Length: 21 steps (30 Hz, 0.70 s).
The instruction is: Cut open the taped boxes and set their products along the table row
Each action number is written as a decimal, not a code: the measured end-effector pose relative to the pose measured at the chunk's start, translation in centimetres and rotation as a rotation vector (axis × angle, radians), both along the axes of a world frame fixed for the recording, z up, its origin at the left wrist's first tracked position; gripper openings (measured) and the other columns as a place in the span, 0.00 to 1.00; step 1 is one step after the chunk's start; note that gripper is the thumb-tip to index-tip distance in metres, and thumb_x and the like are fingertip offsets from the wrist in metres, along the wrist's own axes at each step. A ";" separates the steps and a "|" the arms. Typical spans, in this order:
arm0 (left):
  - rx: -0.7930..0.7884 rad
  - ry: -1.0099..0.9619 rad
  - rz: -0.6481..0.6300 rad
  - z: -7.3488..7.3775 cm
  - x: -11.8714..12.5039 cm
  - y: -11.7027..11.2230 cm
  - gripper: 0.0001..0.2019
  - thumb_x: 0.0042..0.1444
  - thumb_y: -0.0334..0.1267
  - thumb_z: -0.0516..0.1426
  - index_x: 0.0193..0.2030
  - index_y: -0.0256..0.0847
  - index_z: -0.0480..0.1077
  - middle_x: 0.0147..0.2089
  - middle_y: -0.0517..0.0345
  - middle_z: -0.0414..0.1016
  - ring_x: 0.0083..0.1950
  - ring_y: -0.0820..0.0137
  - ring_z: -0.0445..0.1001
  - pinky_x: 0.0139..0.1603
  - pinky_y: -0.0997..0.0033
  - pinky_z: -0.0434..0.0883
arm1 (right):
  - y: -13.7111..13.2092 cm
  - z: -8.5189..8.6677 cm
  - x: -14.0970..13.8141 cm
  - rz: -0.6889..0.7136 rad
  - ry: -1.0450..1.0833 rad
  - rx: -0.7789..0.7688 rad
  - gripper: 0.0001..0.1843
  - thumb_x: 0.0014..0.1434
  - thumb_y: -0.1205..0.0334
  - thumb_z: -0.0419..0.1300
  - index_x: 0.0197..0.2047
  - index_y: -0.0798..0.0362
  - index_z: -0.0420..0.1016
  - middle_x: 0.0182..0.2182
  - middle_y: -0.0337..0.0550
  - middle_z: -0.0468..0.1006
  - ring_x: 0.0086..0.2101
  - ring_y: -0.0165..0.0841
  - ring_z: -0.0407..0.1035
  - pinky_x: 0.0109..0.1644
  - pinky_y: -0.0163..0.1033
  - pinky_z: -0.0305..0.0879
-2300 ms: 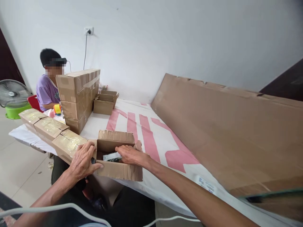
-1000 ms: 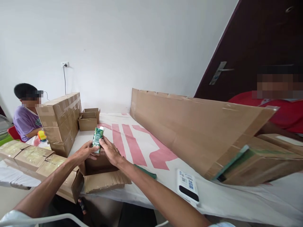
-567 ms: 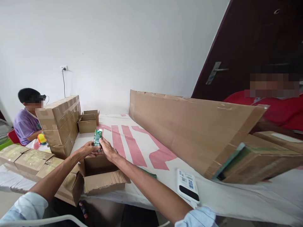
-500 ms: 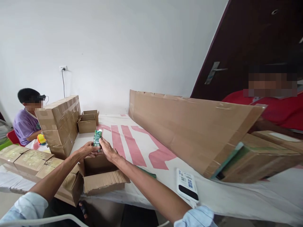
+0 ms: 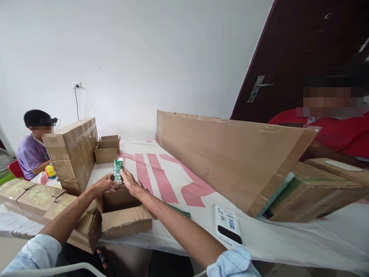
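Note:
A small green drink carton with a white cap stands upright between my two hands. My left hand grips its lower left side, fingers closed at the bottom. Along its right side lies my right hand, the thumb pressed on the front face. Just under both hands is an open cardboard box, its front flap folded outward. My hands and forearms cover part of its opening, and its contents cannot be made out.
Taped cardboard boxes are stacked at left, with more boxes before them. Two small open boxes stand behind. A long cardboard panel crosses the right side. A white device lies on the cloth. Two people sit at either side.
The carton stays in both hands and now faces slightly more toward me. Otherwise the view has only shifted a little.

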<state>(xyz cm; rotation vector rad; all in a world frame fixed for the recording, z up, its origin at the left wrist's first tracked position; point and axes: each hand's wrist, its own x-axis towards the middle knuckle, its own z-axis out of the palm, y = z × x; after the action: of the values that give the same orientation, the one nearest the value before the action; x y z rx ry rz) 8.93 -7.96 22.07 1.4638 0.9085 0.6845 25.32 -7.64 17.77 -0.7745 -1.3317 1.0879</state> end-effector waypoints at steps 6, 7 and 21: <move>0.088 -0.063 -0.008 0.8 0.6 0.5 0.28 0.37 0.44 0.77 0.43 0.39 0.74 0.38 0.57 0.77 0.34 0.73 0.75 0.34 0.75 0.72 | 0.7 1.6 0.1 -0.032 0.021 0.023 0.38 0.63 0.29 0.56 0.63 0.49 0.76 0.55 0.49 0.82 0.58 0.46 0.73 0.63 0.53 0.71; 0.109 -0.069 -0.002 1.1 0.7 0.6 0.28 0.38 0.44 0.77 0.44 0.39 0.75 0.39 0.56 0.78 0.36 0.71 0.76 0.35 0.74 0.72 | 0.9 2.0 0.1 -0.029 0.023 0.024 0.39 0.64 0.28 0.55 0.64 0.49 0.75 0.55 0.50 0.83 0.57 0.46 0.74 0.61 0.53 0.72; 0.324 -0.110 0.037 6.2 1.5 -0.1 0.30 0.42 0.45 0.74 0.53 0.42 0.75 0.47 0.54 0.80 0.48 0.63 0.77 0.43 0.69 0.74 | -0.9 8.9 1.3 -0.031 0.011 0.195 0.37 0.67 0.32 0.54 0.71 0.44 0.71 0.58 0.45 0.81 0.60 0.44 0.71 0.63 0.50 0.71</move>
<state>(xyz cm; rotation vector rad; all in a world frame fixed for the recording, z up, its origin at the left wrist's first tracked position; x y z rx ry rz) 10.41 -8.07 28.23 1.6777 0.7659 0.9644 26.65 -8.50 26.70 -0.6414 -1.3885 0.9211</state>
